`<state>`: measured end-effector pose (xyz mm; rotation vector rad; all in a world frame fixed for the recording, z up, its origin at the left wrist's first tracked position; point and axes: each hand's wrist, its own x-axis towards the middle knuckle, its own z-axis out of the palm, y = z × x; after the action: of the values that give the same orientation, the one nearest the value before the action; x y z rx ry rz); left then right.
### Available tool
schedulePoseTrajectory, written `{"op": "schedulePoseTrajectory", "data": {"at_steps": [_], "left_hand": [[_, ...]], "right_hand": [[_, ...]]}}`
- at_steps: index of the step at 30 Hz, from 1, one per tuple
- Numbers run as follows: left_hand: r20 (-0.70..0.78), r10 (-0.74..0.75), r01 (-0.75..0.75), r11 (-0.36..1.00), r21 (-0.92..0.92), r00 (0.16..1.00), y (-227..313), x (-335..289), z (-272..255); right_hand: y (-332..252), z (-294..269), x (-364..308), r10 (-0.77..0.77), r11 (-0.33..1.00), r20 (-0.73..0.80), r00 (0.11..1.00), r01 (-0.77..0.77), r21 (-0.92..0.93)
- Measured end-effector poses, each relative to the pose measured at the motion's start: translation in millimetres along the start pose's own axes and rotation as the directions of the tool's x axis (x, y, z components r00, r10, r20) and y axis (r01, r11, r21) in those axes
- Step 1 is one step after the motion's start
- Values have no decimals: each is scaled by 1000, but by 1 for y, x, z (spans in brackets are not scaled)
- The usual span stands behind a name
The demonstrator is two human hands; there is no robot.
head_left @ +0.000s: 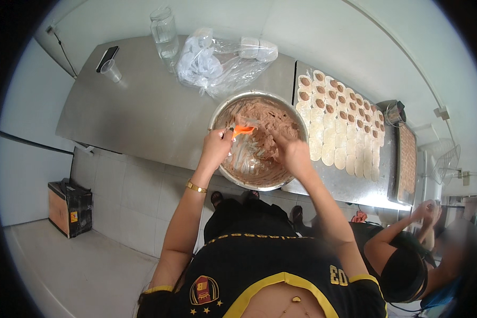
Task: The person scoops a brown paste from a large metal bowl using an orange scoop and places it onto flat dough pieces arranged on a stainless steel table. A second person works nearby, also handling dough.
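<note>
A large metal bowl [300, 119] holds a pinkish-brown ground paste [267, 119], smeared up its walls. My left hand [217, 146], at the bowl's left side, is closed around a small orange scoop-like tool [244, 129], its exact kind unclear. That tool hangs over the paste. Over the right side of the bowl is my right hand [294, 155], its fingers down at the paste, partly hidden and blurred. To the right, rows of pale oval dough wrappers [328, 139] overlap on the table; many of the far ones carry a dab of the brown paste.
On the metal table [138, 106] stand a glass jar [165, 33], a plastic bag [209, 66], a clear cup [111, 70] and a phone [107, 59]. A filled tray [406, 159] lies at far right. Another person [408, 254] works nearby. A black box [70, 208] sits on the floor.
</note>
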<state>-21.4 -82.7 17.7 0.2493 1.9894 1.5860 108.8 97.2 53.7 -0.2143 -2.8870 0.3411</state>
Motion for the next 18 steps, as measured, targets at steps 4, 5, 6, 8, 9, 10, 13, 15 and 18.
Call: {"op": "schedulePoseTrajectory", "data": {"at_steps": [4, 5, 6, 8, 9, 10, 13, 15, 18], "left_hand": [[-5, -45, 44, 993, -110, 999, 4, 5, 0], [-9, -52, 51, 991, -122, 999, 5, 5, 0], [-12, -60, 58, 989, -135, 998, 8, 3, 1], [-17, -45, 43, 992, -122, 999, 14, 1, 2], [-19, -23, 21, 995, -95, 1000, 16, 1, 1], [-19, -1, 0, 998, -68, 1000, 19, 1, 2], [-11, 42, -42, 999, -1, 999, 30, -1, 6], [12, 23, -23, 1000, -16, 1000, 26, 2, 5], [4, 17, -17, 1000, -8, 1000, 25, 1, 5]], "right_hand": [[-5, 11, -18, -115, 972, -114, 987, 88, -216], [-5, 11, -20, -108, 969, -108, 988, 80, -233], [-3, 8, -20, -69, 978, -113, 991, 44, -206], [1, -1, -20, 11, 987, -118, 993, -29, -156], [-2, -2, -19, 16, 990, -137, 990, -35, -137], [-7, -2, -18, 23, 992, -157, 987, -42, -120], [-21, 10, -19, 36, 994, -215, 976, -58, -96], [-19, 17, -23, 53, 990, -205, 977, -77, -114], [-12, 15, -24, 70, 989, -166, 984, -91, -118]]}}
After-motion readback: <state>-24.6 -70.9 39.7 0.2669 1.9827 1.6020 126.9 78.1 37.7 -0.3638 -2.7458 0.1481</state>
